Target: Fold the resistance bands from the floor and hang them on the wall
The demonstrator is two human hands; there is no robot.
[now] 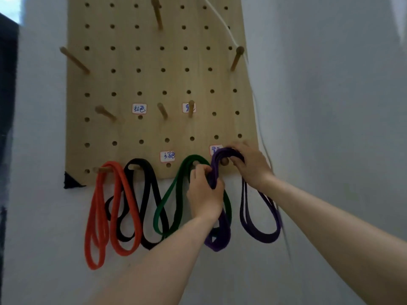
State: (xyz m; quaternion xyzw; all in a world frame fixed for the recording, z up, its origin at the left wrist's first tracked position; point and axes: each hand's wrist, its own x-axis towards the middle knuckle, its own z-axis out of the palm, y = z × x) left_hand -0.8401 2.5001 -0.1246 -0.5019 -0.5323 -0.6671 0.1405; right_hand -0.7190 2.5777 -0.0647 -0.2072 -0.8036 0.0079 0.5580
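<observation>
The left hand (204, 191) is closed round a bunch of strands of the folded purple rubber resistance band (261, 235), gathering them just below the board's lower edge. The right hand (250, 167) curls its fingers over the band's top bend and holds it on the short wooden peg (224, 161) at the right end of the bottom row. The band's loops hang down the wall on either side of the left wrist. To the left, a green rubber band (168, 195), a black rubber band (137, 164) and an orange rubber band (98, 216) each hang folded from their own pegs on the pale wooden pegboard (132, 80), which carries small handwritten white labels (139, 108). A white cord (261, 128) runs down past the board's right edge. This looks like the hanging step for the purple band, though the floor is out of view, so I cannot say whether more remain. Next, I'd judge, both hands should let go gently, once every strand sits well back on the peg and none can slip off.
</observation>
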